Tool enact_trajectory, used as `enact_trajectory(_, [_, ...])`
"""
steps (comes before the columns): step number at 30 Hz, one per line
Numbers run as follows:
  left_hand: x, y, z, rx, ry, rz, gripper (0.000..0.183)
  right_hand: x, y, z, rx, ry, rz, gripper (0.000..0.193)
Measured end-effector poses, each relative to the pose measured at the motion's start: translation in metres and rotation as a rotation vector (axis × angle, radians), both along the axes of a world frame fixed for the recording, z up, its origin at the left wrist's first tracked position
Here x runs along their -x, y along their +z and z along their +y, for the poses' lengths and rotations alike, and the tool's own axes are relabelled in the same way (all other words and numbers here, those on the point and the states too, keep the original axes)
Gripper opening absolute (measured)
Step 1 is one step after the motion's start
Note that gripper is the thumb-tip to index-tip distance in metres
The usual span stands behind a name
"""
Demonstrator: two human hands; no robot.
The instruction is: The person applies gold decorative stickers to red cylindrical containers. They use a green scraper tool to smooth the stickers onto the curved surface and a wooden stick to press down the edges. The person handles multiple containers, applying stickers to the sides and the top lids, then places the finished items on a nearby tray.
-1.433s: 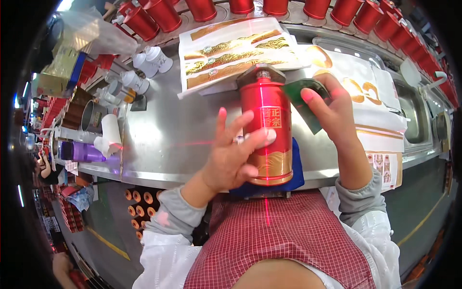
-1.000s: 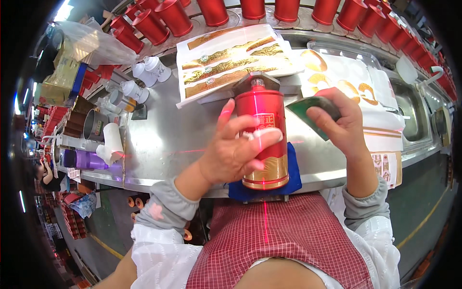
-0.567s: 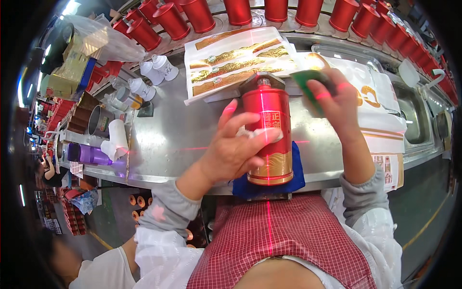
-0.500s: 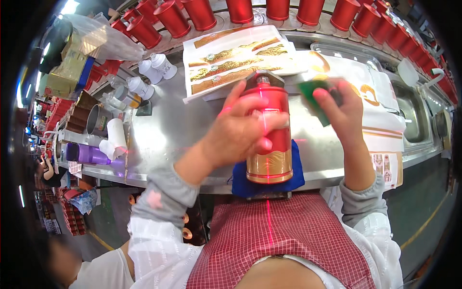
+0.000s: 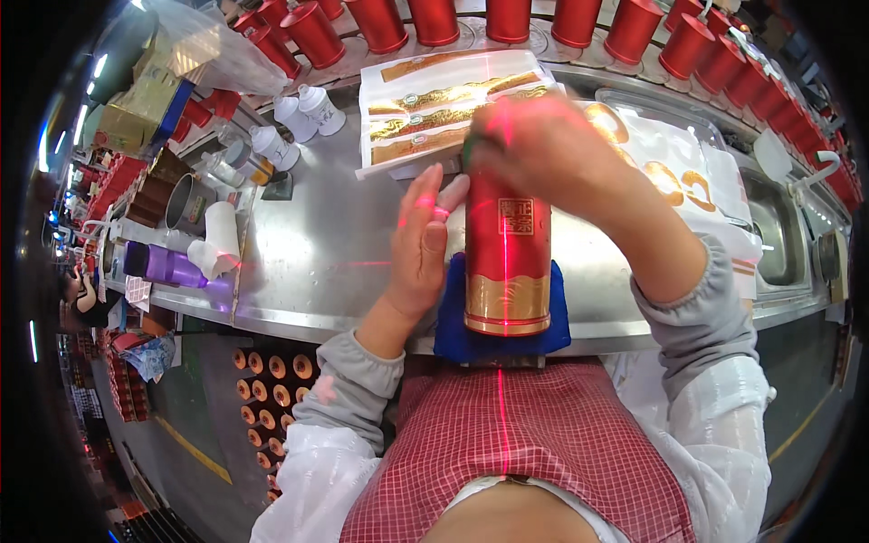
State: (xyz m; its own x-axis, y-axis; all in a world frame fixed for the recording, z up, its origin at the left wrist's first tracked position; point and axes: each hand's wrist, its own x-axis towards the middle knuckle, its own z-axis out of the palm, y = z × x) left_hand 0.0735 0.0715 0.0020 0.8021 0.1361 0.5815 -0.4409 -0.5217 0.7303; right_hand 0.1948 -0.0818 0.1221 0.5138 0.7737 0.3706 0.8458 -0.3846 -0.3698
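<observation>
Hands on the red can (image 5: pixel 507 262), seen from the head camera: it stands upright on a blue pad (image 5: pixel 453 317) at the near edge of the steel tabletop (image 5: pixel 308 244). Left hand (image 5: pixel 421 244) lies flat against its side, fingers (image 5: pixel 434 195) stretched open. Right hand (image 5: pixel 543 145) covers the top, blurred; whether those fingers grip, I can't tell. A label looks already on the can. Gold label sheets (image 5: pixel 444 109) wait behind, red cans (image 5: pixel 507 18) line the far edge.
</observation>
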Motion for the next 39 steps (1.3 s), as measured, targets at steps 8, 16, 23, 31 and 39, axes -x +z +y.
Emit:
enact_trajectory(8, [0.012,-0.006,-0.004,0.018,-0.038,0.080,0.066,0.011,-0.038,-0.062,-0.251,0.088,0.558,0.020])
enact_trajectory(16, [0.003,0.002,-0.012,0.578,-0.188,0.205,0.063,0.012,-0.039,-0.068,-0.348,-0.192,0.200,0.022])
enact_trajectory(23, [-0.062,0.008,0.014,1.211,-0.633,0.668,0.052,0.088,-0.088,-0.098,-0.254,0.070,0.172,0.080])
enact_trajectory(31, [-0.079,0.004,0.027,0.975,-0.600,0.726,0.044,0.129,-0.134,-0.081,-0.319,-0.082,-0.008,0.092])
enact_trajectory(39, [-0.029,0.050,0.034,0.798,-0.595,0.520,0.031,0.142,-0.122,-0.089,-0.420,0.062,-0.078,0.073])
